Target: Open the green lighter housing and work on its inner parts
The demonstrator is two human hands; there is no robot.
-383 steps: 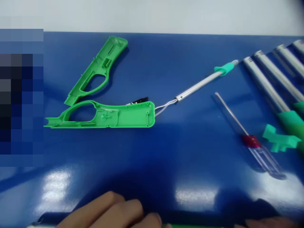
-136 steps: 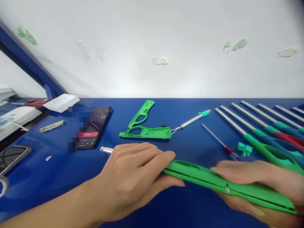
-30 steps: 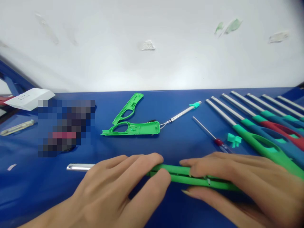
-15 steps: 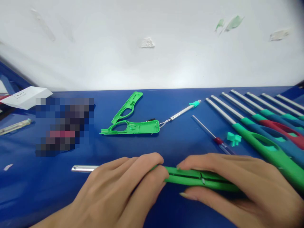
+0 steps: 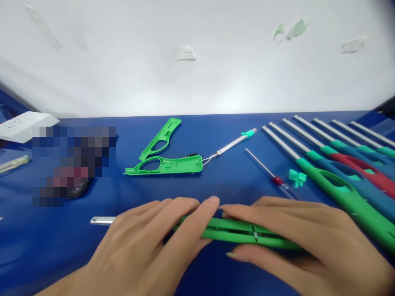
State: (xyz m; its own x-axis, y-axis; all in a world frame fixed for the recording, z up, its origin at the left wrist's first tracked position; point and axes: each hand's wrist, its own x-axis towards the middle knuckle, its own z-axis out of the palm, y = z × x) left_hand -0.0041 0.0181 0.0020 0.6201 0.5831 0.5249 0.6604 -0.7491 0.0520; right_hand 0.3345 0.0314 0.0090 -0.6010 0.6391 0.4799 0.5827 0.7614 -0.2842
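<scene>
A green utility lighter (image 5: pixel 234 231) lies crosswise in front of me, a dark seam showing between its two handle halves. Its metal barrel (image 5: pixel 101 220) sticks out to the left. My left hand (image 5: pixel 148 242) is closed around the barrel end of the handle, index finger along the top. The handle's right end is gripped by my right hand (image 5: pixel 293 242), thumb on the near side and fingers on the far side. Beyond my hands rest two open green lighter shell halves (image 5: pixel 185 164) (image 5: pixel 160 139) and a loose metal barrel (image 5: pixel 234 144) with wires.
Several assembled lighters (image 5: pixel 339 189) lie in a row at the right. Beside them are a screwdriver (image 5: pixel 277 181) and a small turquoise plastic piece (image 5: pixel 298 178). A blurred-out dark object (image 5: pixel 83 164) and a white box (image 5: pixel 24 125) are on the left. A white wall (image 5: pixel 216 82) stands behind.
My left index finger has lifted and stretched further along the top of the handle. The right hand keeps its grip. The whole view has shifted slightly.
</scene>
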